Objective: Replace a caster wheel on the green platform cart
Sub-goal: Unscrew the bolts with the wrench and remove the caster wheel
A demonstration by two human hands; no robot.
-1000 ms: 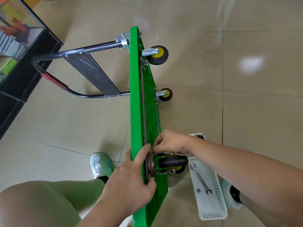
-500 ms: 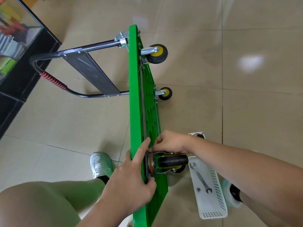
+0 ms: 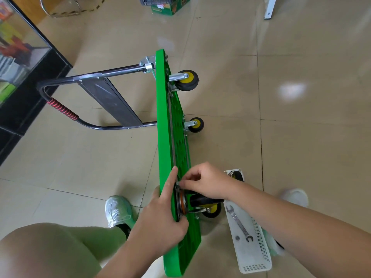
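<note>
my left hand (image 3: 160, 221) grips the upper edge of the green platform cart (image 3: 174, 149), thumb tucked on the underside by the caster's mounting plate, index finger stretched out straight along the edge toward 12 o'clock. my right hand (image 3: 206, 181) is curled, fingertips pinched together on something small at the top corner of that plate; i cannot tell what it is. the two hands are close, almost touching, with the caster wheel (image 3: 202, 203) just below my right palm, its black tread sticking out toward 3 o'clock.

the cart stands on its long edge, running from 6 o'clock up to 12 o'clock, its underside facing 3 o'clock. two more yellow-hubbed wheels (image 3: 186, 80) jut from the far half. the black handle (image 3: 66, 91) folds out flat toward 9 o'clock, with a red wrapped grip.

at 4 o'clock, just beside the cart's near end, a white basket (image 3: 259, 263) lies on the floor holding a wrench (image 3: 239, 223) and a small nut. my shoes sit at 7 o'clock and 3 o'clock.

the tiled floor (image 3: 311, 137) from 1 to 3 o'clock is open. a dark glass-fronted cabinet (image 3: 24, 109) hems in the 9 to 11 o'clock side, near the handle.
</note>
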